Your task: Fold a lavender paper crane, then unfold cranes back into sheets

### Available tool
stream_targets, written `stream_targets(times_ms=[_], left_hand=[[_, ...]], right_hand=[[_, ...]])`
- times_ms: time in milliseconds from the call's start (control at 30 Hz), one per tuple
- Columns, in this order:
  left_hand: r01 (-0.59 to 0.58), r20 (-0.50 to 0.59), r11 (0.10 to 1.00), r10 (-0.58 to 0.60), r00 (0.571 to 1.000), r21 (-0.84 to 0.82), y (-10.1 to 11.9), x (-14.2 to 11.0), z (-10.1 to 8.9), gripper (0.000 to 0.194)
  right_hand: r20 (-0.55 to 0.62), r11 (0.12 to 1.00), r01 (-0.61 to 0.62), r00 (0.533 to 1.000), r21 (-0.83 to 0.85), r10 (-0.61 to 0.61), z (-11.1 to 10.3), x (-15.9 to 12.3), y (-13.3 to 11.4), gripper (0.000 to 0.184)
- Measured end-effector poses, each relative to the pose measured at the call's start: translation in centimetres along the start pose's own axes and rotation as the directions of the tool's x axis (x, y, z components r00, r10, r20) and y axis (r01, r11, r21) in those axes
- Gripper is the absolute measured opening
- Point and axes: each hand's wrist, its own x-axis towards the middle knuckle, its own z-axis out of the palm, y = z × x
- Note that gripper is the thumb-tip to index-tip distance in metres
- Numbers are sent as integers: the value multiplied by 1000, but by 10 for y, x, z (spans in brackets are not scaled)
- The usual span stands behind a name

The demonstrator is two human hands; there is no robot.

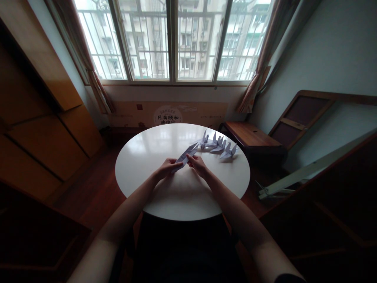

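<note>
A partly folded sheet of pale lavender paper, long and pointed at its upper right end, is held just above the table between both hands. My left hand grips its lower left part, thumb on top. My right hand pinches its right edge with thumb and fingers. The fingers beneath the paper are hidden. To the right of the hands, several folded paper cranes of the same colour stand in a loose row on the white round table.
Behind the table a printed cardboard panel leans under the barred window. A wooden bench stands at the right, near a pale plank. Wooden cabinets line the left side.
</note>
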Motion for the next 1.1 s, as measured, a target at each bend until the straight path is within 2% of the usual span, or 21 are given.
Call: stream_targets(times_ms=[100,233,333,567,833,1100], left_hand=[[-9,-20,1000,9,1000,7,2,-1,2,45],[34,-24,999,-34,999,25,3,-2,4,46],[21,-22,998,-20,1000,51,1,0,3,48],[-53,15,990,51,999,127,-2,1,-2,48],[-26,27,997,24,999,77,-1,1,0,49],[-19,45,996,15,999,88,1,-1,0,46]], right_hand=[[14,1000,-3,1000,-7,3,1,0,2,51],[-105,1000,0,995,20,2,-3,4,3,49],[-164,996,-25,986,82,39,-7,5,-1,47],[-160,992,-32,986,118,51,-5,3,-4,48],[-299,991,-35,952,128,73,-10,8,-2,36],[-319,990,-34,945,136,77,-10,7,-4,34]])
